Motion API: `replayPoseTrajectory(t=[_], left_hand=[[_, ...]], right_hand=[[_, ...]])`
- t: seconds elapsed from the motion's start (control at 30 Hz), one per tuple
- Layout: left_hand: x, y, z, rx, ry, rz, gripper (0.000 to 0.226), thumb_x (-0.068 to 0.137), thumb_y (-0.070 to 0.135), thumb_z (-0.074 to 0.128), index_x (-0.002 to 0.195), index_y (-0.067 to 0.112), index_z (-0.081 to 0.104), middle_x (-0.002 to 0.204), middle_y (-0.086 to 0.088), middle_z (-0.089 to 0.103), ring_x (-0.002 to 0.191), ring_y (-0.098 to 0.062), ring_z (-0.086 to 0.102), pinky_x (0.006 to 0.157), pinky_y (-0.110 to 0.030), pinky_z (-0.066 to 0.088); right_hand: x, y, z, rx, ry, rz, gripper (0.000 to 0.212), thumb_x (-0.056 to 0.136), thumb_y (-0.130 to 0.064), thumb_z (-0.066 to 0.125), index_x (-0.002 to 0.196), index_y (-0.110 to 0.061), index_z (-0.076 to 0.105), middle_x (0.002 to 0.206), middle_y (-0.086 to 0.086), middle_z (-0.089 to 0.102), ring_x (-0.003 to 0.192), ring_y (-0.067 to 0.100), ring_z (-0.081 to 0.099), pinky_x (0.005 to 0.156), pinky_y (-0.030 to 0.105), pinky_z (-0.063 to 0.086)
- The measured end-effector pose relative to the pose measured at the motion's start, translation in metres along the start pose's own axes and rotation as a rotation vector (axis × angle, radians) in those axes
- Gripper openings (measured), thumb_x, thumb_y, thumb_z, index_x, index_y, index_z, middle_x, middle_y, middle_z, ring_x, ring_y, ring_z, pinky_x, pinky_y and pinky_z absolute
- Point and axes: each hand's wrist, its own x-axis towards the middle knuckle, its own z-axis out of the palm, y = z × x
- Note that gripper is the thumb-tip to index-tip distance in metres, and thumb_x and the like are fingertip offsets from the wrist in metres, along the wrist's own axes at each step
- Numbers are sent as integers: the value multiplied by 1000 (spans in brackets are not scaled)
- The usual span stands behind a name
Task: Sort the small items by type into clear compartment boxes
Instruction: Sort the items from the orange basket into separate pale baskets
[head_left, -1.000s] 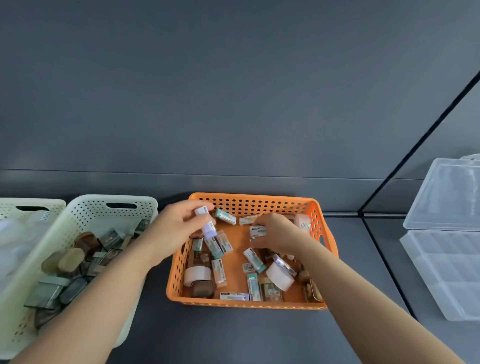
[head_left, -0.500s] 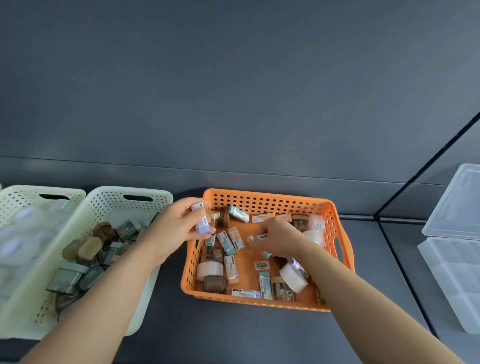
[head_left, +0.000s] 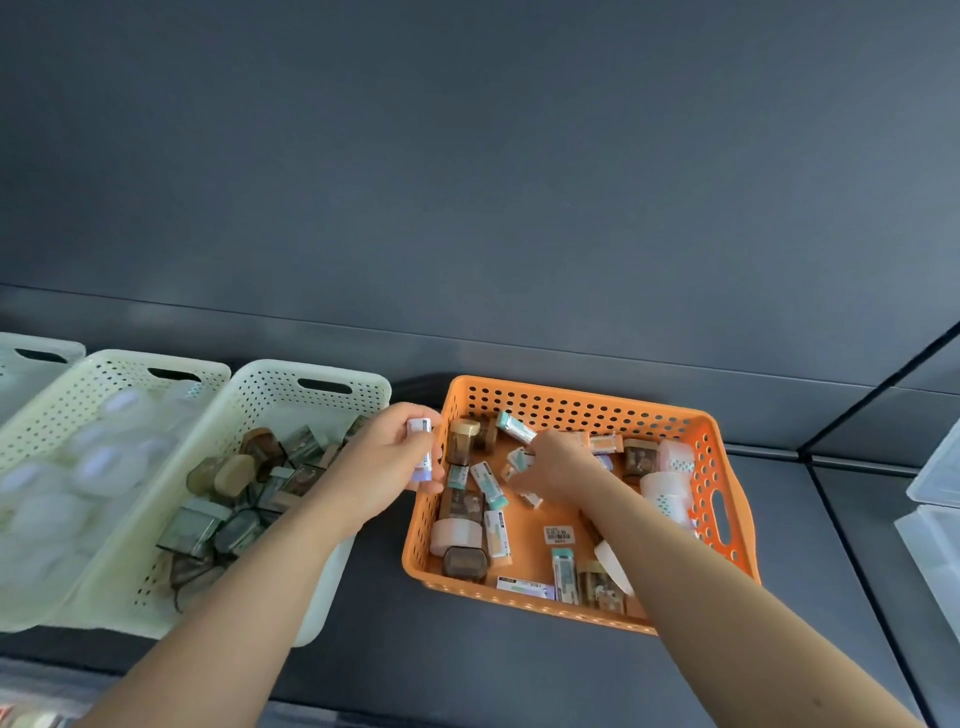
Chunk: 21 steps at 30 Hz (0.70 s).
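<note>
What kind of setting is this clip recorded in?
Probably a staged sorting bench, not a home: a bare dark grey tabletop and wall, perforated baskets in a row, the orange basket full of small boxed items, and clear compartment boxes at the right edge.

A dark grey table (head_left: 519, 670) carries an orange basket (head_left: 571, 405), pale perforated baskets (head_left: 270, 384) and clear compartment boxes (head_left: 935, 540)

Dark grey wall (head_left: 467, 156) behind a dark grey tabletop (head_left: 493, 670)

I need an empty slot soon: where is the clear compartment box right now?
In the head view, the clear compartment box sits at the far right edge, partly cut off, right of the orange basket.
</note>
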Motion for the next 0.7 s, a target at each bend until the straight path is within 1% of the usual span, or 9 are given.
replayPoseTrajectory(t=[0.1,0.17,0.2,0.3,0.37,0.43,0.5,0.57,0.7], left_hand=[[7,16,11,347,-61,99,15,91,26,56,106,29,58,80,4,65,66,-5,67,64,-25,53],[18,23,22,521,-134,155,15,89,33,61,103,29,60,90,10,60,64,-3,64,54,-17,44],[26,25,27,582,-171,173,15,87,33,64,101,28,61,96,10,58,71,-4,62,55,-17,45],[49,28,41,819,-288,218,19,81,24,71,99,27,64,106,8,60,95,-11,57,74,-28,50],[61,30,48,1071,-361,285,26,81,20,71,105,28,64,116,5,60,102,-16,56,78,-32,51],[68,35,56,1293,-421,345,31,81,22,72,110,29,63,120,4,59,102,-18,56,73,-31,48],[73,40,62,1456,-464,395,34,80,26,73,112,30,62,118,4,60,99,-19,57,71,-31,49],[77,43,68,1572,-494,439,34,79,30,74,111,30,63,113,4,61,94,-17,56,72,-31,51],[76,41,80,1702,-558,504,38,78,38,74,113,28,63,97,5,60,82,-14,50,69,-30,47]], right_hand=[[-11,16,-9,293,-17,-22,23,84,-31,67,91,-9,63,74,1,61,60,11,52,55,21,44],[-23,26,-19,510,-34,-6,28,83,-36,70,88,-9,63,72,0,64,60,11,56,57,23,45],[-29,31,-23,583,-52,-1,31,82,-37,71,83,-8,60,67,-1,61,54,10,53,55,23,43],[-47,41,-31,741,-102,-40,30,84,-32,71,75,-11,51,56,0,47,43,9,39,48,22,33],[-57,46,-35,794,-90,-48,29,85,-29,70,73,-11,51,59,3,47,44,9,39,49,22,33],[-64,51,-37,807,-56,-45,28,86,-29,69,74,-8,54,63,4,55,48,10,46,51,22,39],[-67,57,-35,799,-40,-24,30,85,-34,70,89,-5,64,77,4,71,61,13,62,60,25,50],[-68,64,-33,795,-40,-2,37,81,-41,71,100,-10,67,87,3,75,73,15,70,71,31,56],[-72,72,-34,836,-25,16,30,83,-34,72,98,-8,67,74,0,71,54,6,60,55,22,44]])
